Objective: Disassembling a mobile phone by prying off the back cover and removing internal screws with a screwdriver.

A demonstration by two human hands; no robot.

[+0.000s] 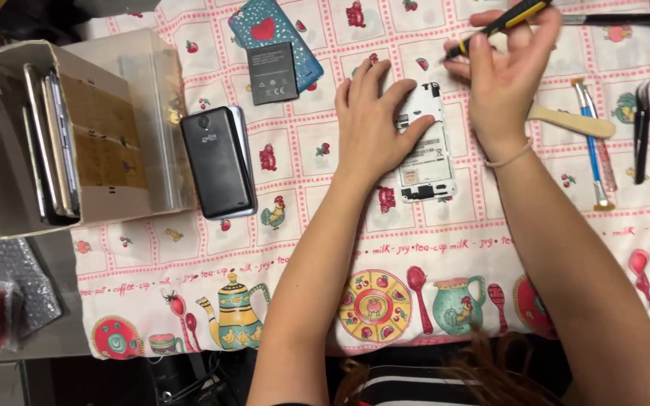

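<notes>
A white phone [426, 154] with its back cover off lies on the patterned tablecloth [295, 248]. My left hand [374, 120] rests flat on the phone's left side and holds it down. My right hand [505, 71] grips a black and yellow screwdriver [502, 24], whose tip points down toward the phone's top edge. A black battery [273, 73] lies to the upper left, on a teal phone cover [274, 30] with a red heart.
A black phone [217, 162] lies face down left of my hand. A cardboard box [9, 203] holding several phones on edge stands at the far left. A wooden stick [569, 120], a blue tool [590, 143] and black tweezers [642, 131] lie at the right.
</notes>
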